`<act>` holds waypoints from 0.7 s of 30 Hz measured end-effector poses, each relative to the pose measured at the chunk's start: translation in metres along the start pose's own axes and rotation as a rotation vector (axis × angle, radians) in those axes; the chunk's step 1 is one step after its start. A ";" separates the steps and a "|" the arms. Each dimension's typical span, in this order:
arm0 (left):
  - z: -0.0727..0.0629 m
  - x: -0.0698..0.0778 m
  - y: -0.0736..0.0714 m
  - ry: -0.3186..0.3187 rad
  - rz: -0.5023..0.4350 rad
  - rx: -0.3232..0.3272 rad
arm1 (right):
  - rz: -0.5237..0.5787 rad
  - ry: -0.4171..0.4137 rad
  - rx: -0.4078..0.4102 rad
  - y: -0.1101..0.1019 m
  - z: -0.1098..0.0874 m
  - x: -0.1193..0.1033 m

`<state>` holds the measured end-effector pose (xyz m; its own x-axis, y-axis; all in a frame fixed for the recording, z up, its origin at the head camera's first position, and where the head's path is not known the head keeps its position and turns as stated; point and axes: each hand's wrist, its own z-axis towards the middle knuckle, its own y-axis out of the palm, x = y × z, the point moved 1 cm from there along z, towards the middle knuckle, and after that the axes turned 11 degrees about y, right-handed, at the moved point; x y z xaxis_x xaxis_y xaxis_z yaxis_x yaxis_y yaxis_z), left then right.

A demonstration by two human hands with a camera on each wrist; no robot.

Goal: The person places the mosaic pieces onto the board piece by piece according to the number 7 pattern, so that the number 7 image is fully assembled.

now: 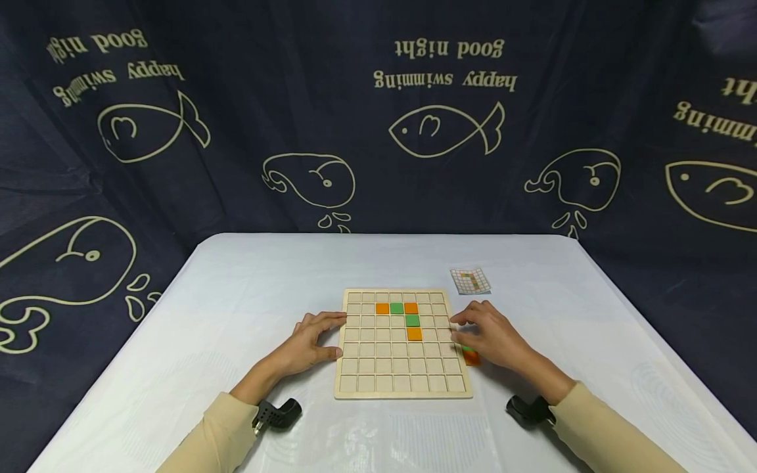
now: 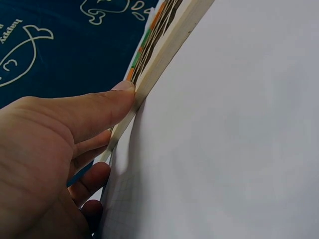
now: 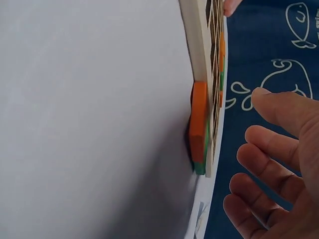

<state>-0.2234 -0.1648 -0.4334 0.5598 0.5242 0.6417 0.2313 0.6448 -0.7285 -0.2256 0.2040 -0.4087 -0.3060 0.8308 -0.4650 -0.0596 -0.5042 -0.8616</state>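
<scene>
A square wooden grid board (image 1: 381,384) lies flat on the table. Set in its cells are an orange tile (image 1: 382,309), a green tile (image 1: 397,308) and another orange tile in a row, with a green and an orange one running down from the right end. My left hand (image 1: 310,341) rests its thumb and fingertips against the board's left edge, fingers loosely extended. Over the right edge hovers my right hand (image 1: 487,334), its fingers relaxed and holding nothing. Below it, a loose orange tile (image 3: 198,122) and a green tile (image 3: 200,167) lie against that edge, partly hidden in the head view.
Behind the right hand lies a small card (image 1: 471,281) printed with a grid and coloured squares. White cloth covers the table (image 1: 278,263). A dark curtain (image 1: 236,190) with fish and whale drawings hangs behind it. Each wrist wears a black camera band.
</scene>
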 end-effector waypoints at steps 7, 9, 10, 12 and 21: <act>0.000 0.000 0.000 0.000 -0.003 0.003 | -0.004 0.006 -0.003 0.000 -0.002 0.005; 0.000 -0.001 0.001 0.000 -0.004 0.003 | -0.005 0.001 -0.001 -0.001 -0.003 0.005; 0.000 -0.001 0.001 0.000 -0.005 0.002 | -0.007 -0.002 0.000 -0.001 -0.003 0.005; 0.000 -0.002 0.001 0.001 -0.004 0.001 | -0.013 -0.002 0.002 -0.001 -0.004 0.006; 0.000 -0.002 0.001 -0.002 -0.008 0.002 | -0.063 0.028 0.001 -0.001 -0.006 0.011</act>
<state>-0.2239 -0.1652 -0.4354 0.5561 0.5203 0.6481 0.2344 0.6500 -0.7229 -0.2231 0.2153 -0.4142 -0.2747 0.8673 -0.4151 -0.0785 -0.4506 -0.8893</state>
